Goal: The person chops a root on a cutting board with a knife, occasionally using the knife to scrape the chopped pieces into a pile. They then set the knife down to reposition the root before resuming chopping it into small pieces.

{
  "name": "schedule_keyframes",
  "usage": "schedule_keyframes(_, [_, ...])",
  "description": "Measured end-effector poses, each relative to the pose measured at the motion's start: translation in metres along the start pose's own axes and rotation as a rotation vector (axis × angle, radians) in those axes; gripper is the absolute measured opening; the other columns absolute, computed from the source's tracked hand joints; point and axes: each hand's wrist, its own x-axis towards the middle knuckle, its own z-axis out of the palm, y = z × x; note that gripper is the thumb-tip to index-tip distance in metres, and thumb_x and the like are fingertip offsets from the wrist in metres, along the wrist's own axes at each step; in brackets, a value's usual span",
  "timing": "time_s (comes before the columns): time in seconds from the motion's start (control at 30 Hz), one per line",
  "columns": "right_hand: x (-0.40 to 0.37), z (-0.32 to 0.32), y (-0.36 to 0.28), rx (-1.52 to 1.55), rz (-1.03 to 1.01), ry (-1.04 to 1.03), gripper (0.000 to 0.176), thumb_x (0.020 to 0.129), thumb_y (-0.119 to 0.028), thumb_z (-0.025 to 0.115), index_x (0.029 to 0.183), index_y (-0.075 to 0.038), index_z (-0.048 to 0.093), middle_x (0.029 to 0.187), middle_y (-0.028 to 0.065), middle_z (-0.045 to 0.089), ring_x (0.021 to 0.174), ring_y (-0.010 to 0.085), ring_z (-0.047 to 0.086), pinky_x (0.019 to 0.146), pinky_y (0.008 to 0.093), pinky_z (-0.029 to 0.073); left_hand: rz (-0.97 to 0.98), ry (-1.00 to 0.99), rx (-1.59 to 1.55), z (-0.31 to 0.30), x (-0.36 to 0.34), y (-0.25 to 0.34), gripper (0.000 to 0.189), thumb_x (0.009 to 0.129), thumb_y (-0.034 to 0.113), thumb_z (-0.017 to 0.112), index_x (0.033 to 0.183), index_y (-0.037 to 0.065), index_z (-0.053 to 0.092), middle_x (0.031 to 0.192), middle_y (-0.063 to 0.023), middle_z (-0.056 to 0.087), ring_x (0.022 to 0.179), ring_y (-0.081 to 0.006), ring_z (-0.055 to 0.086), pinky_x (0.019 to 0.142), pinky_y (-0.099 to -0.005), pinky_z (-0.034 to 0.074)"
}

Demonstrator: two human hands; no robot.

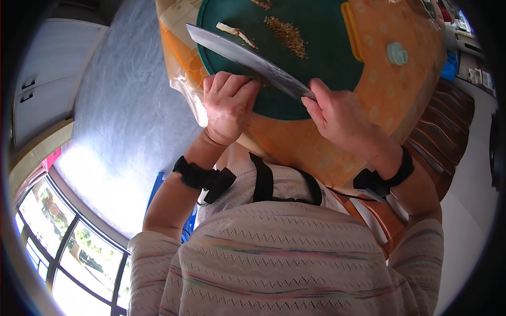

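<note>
My right hand [340, 116] is closed round the handle of a kitchen knife [245, 57]. Its long, broad blade slants up to the left over a dark green round cutting board [329, 55]. Close to the blade, at the board's near edge, my left hand [230, 102] rests with its fingers curled under. Whatever lies beneath those fingers is hidden. Beyond the blade are a pale strip with brown edges [236, 34] and a heap of finely chopped brown bits [286, 35]. Another brown piece [261, 3] is cut off by the top of the view.
The board has a yellow handle [352, 31] on its right. A pale green plastic cap [397, 53] sits on the orange patterned tablecloth [387, 97]. Right of the table stands a brown slatted wooden chair [440, 126]. Grey floor [126, 89] lies to the left.
</note>
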Motion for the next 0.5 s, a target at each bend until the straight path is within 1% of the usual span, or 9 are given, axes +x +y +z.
schedule_keyframes(0.13, [0.0049,-0.0036,-0.0034,-0.048,-0.017,-0.049,0.015,0.09,-0.014,0.053,0.086,-0.005,0.042,0.056,0.0126,0.055,0.055,0.0354,0.059,0.048,0.0431,0.047,-0.013,0.005,-0.011,0.0001,-0.0018,-0.0012,0.02,0.066,0.006,0.075,0.084,0.011,0.07,0.082,0.0001,0.061,0.079,-0.0195,0.056,0.073,-0.0328,0.041])
schedule_keyframes(0.2, [0.0059,-0.0055,-0.0047,-0.053,0.014,-0.115,0.018,0.092,-0.014,0.056,0.086,-0.004,0.043,0.059,0.0163,0.053,0.056,0.0377,0.057,0.047,0.043,0.042,-0.017,0.011,-0.015,0.0,-0.0014,-0.001,0.02,0.066,0.005,0.075,0.085,0.011,0.07,0.082,-0.0001,0.061,0.079,-0.0196,0.056,0.073,-0.0328,0.041])
schedule_keyframes(0.23, [0.0058,-0.0045,-0.0039,-0.053,0.013,-0.117,0.018,0.092,-0.014,0.056,0.086,-0.004,0.043,0.059,0.0163,0.053,0.056,0.0377,0.057,0.047,0.043,0.042,-0.017,0.017,-0.019,0.0001,-0.0014,-0.0009,0.02,0.066,0.005,0.075,0.085,0.011,0.07,0.082,-0.0004,0.061,0.079,-0.0197,0.056,0.073,-0.0328,0.041])
schedule_keyframes(0.33, [0.0058,-0.0025,-0.0017,-0.07,-0.016,-0.109,0.018,0.092,-0.014,0.056,0.086,-0.004,0.043,0.058,0.0152,0.052,0.055,0.0371,0.057,0.046,0.0428,0.043,-0.03,0.021,-0.015,0.0005,-0.0019,-0.0018,0.02,0.066,0.004,0.074,0.085,0.01,0.07,0.081,-0.001,0.061,0.079,-0.02,0.057,0.073,-0.033,0.042])
schedule_keyframes(0.4, [0.007,-0.004,-0.0008,-0.13,-0.048,-0.109,0.014,0.091,-0.014,0.053,0.087,-0.005,0.042,0.054,0.0113,0.055,0.052,0.0312,0.061,0.045,0.0396,0.047,-0.035,0.018,-0.014,0.0012,-0.0021,-0.0016,0.02,0.067,0.004,0.074,0.085,0.01,0.07,0.081,-0.0011,0.061,0.079,-0.02,0.057,0.073,-0.0329,0.042])
schedule_keyframes(0.5, [0.0083,-0.0043,0.0009,-0.108,-0.066,-0.085,0.014,0.091,-0.014,0.053,0.088,-0.005,0.042,0.054,0.0114,0.055,0.052,0.0314,0.06,0.046,0.0399,0.047,-0.036,0.016,-0.016,0.0027,-0.0027,-0.0024,0.02,0.067,0.003,0.074,0.085,0.009,0.07,0.082,-0.0012,0.061,0.079,-0.02,0.057,0.074,-0.0328,0.042])
